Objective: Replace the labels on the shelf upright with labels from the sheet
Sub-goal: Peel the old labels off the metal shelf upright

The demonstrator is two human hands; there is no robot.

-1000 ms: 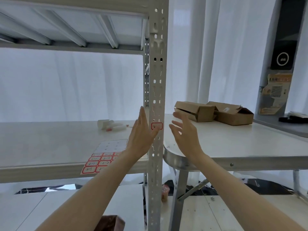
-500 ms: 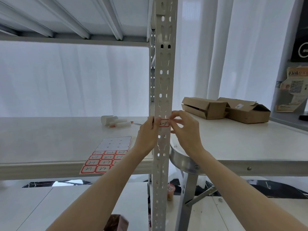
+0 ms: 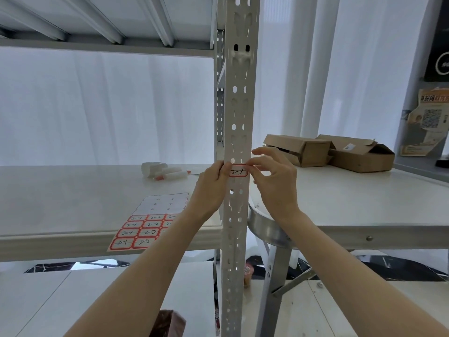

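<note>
A red-bordered label (image 3: 238, 171) with handwriting sits on the front of the grey perforated shelf upright (image 3: 237, 105), at the height of the middle shelf. My left hand (image 3: 211, 188) touches the label's left edge with its thumb. My right hand (image 3: 274, 183) pinches the label's right edge with thumb and forefinger. The label sheet (image 3: 148, 224) lies on the shelf board to the left; its upper rows are bare backing and its lower rows hold red-bordered labels, partly hidden by my left forearm.
A white roll and white markers with orange caps (image 3: 165, 171) lie on the shelf board (image 3: 73, 198). Two cardboard boxes (image 3: 330, 152) rest on a white folding table (image 3: 364, 205) to the right. White curtains hang behind. A brown object (image 3: 167, 323) is at the bottom edge.
Both hands rose from open and apart of the upright to its front, where their fingertips now sit on the label's two edges. The view has tilted upward slightly.
</note>
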